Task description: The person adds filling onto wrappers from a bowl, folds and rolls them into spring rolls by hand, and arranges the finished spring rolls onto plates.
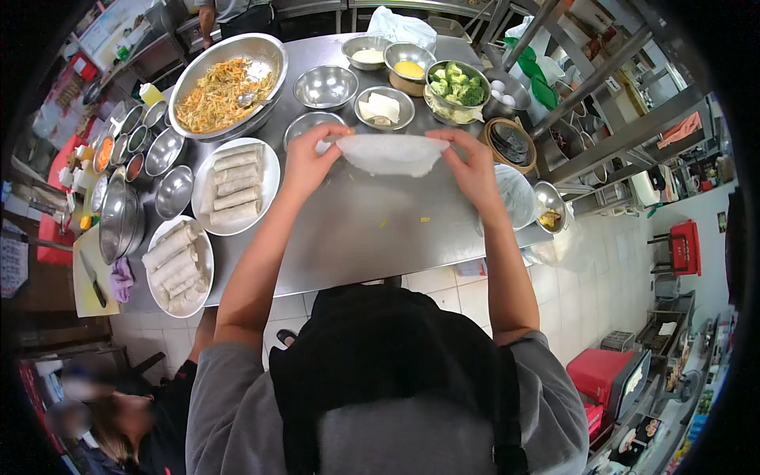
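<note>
A thin white wrapper sheet (392,153) is stretched between my two hands above the steel table (340,245). My left hand (313,158) pinches its left corner, and my right hand (473,162) pinches the right one. The sheet's lower edge hangs down in a curve. Behind the left fingers is a metal bowl (305,124), partly covered. To the left, pale rolls (237,182) lie in a row on a white plate (269,184). More rolls (176,265) are piled on an oval plate (207,277) nearer the table's front edge.
A large bowl (277,59) of shredded filling stands back left. Broccoli (457,83), yellow liquid (409,69) and a white block (382,108) sit in bowls behind the sheet. A knife (93,281) lies far left. Another person (138,419) is at lower left.
</note>
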The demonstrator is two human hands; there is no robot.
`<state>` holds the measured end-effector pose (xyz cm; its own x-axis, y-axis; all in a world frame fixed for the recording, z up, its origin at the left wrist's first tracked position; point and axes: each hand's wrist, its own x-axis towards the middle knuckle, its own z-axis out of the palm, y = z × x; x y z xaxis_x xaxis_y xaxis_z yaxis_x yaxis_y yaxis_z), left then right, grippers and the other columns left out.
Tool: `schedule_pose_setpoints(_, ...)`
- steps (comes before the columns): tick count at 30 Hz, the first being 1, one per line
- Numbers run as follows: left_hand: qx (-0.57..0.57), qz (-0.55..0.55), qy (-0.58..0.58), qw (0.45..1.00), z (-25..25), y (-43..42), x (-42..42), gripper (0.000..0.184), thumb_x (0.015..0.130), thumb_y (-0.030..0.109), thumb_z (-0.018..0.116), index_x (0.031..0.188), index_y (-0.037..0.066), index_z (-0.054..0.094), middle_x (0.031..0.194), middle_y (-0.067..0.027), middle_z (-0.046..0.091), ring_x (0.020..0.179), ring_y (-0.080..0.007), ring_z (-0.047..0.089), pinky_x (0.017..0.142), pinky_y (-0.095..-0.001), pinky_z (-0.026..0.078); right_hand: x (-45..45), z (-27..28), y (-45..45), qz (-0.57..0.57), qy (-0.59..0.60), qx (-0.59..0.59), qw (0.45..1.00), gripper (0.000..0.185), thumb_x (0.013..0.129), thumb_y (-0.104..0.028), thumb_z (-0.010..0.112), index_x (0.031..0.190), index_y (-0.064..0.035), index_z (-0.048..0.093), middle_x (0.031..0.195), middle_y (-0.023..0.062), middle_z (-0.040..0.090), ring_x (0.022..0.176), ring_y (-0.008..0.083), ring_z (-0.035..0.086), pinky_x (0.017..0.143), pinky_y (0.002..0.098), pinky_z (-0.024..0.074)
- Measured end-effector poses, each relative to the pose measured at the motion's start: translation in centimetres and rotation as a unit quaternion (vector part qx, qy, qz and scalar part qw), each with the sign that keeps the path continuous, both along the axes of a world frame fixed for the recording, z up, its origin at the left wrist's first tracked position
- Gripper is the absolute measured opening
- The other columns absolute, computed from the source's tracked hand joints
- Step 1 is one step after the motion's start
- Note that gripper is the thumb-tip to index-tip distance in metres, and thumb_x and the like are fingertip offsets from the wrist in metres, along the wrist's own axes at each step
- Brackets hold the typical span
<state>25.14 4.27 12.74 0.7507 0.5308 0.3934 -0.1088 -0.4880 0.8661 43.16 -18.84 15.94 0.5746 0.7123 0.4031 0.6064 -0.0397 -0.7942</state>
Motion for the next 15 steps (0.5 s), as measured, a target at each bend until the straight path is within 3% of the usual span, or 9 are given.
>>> schedule_pose_setpoints(3, 0.233, -0.004, -0.066, 0.970, -1.3, -1.2, -3.5, 0.029, 0.076, 0.001, 0.069, 0.103, 0.010, 0.073, 0.106, -0.0045, 0.073, 0.103, -0.0239, 0.067, 0.095, -0.0382, 0.048, -0.9, -0.8, -2.5, 0.054, -0.135, -0.026, 0.989, 0.026, 0.082, -0.003, 0.069, 0.106, -0.0105, 0.075, 0.107, 0.0082, 0.070, 0.103, 0.0279, 0.063, 0.092, 0.0386, 0.0487)
schedule_pose_setpoints(5, 0.313, -0.007, -0.006, 0.950, -3.7, -3.4, -6.6, 0.027, 0.074, 0.002, 0.072, 0.098, 0.014, 0.074, 0.108, -0.0033, 0.072, 0.106, -0.0255, 0.065, 0.094, -0.0403, 0.048, -2.4, -3.4, -4.5, 0.086, -0.217, -0.066, 0.970, 0.026, 0.078, -0.007, 0.074, 0.103, -0.0153, 0.075, 0.105, 0.0041, 0.070, 0.102, 0.0272, 0.062, 0.090, 0.0408, 0.0465)
schedule_pose_setpoints(7, 0.331, -0.034, 0.073, 0.940, -8.8, -5.8, -9.7, 0.025, 0.074, 0.004, 0.072, 0.096, 0.016, 0.073, 0.112, -0.0008, 0.071, 0.110, -0.0227, 0.063, 0.093, -0.0397, 0.047, -5.0, -7.0, -6.6, 0.103, -0.205, -0.139, 0.963, 0.024, 0.076, -0.008, 0.075, 0.099, -0.0167, 0.074, 0.105, 0.0010, 0.069, 0.103, 0.0248, 0.060, 0.091, 0.0411, 0.0440)
schedule_pose_setpoints(9, 0.265, -0.063, 0.089, 0.958, -14.8, -8.3, -12.5, 0.030, 0.072, 0.002, 0.069, 0.098, 0.017, 0.071, 0.111, -0.0001, 0.069, 0.110, -0.0224, 0.062, 0.097, -0.0420, 0.044, -7.1, -12.0, -8.8, 0.131, -0.161, -0.197, 0.958, 0.023, 0.075, -0.009, 0.075, 0.097, -0.0160, 0.073, 0.105, -0.0003, 0.069, 0.108, 0.0239, 0.058, 0.094, 0.0416, 0.0418)
schedule_pose_setpoints(12, 0.203, -0.060, 0.128, 0.969, -16.0, -10.9, -14.7, 0.032, 0.071, 0.000, 0.069, 0.098, 0.017, 0.071, 0.113, 0.0003, 0.069, 0.111, -0.0229, 0.062, 0.096, -0.0426, 0.044, -9.2, -15.4, -10.2, 0.150, -0.092, -0.227, 0.958, 0.021, 0.076, -0.009, 0.075, 0.096, -0.0152, 0.072, 0.108, -0.0007, 0.068, 0.112, 0.0233, 0.056, 0.096, 0.0408, 0.0401)
schedule_pose_setpoints(15, 0.187, -0.049, 0.108, 0.975, -15.5, -10.2, -14.2, 0.027, 0.075, 0.002, 0.070, 0.099, 0.013, 0.070, 0.107, -0.0023, 0.070, 0.105, -0.0250, 0.064, 0.089, -0.0401, 0.047, -8.8, -15.6, -9.8, 0.144, -0.083, -0.215, 0.962, 0.018, 0.082, -0.010, 0.073, 0.099, -0.0125, 0.072, 0.105, 0.0029, 0.070, 0.105, 0.0244, 0.061, 0.090, 0.0392, 0.0456)
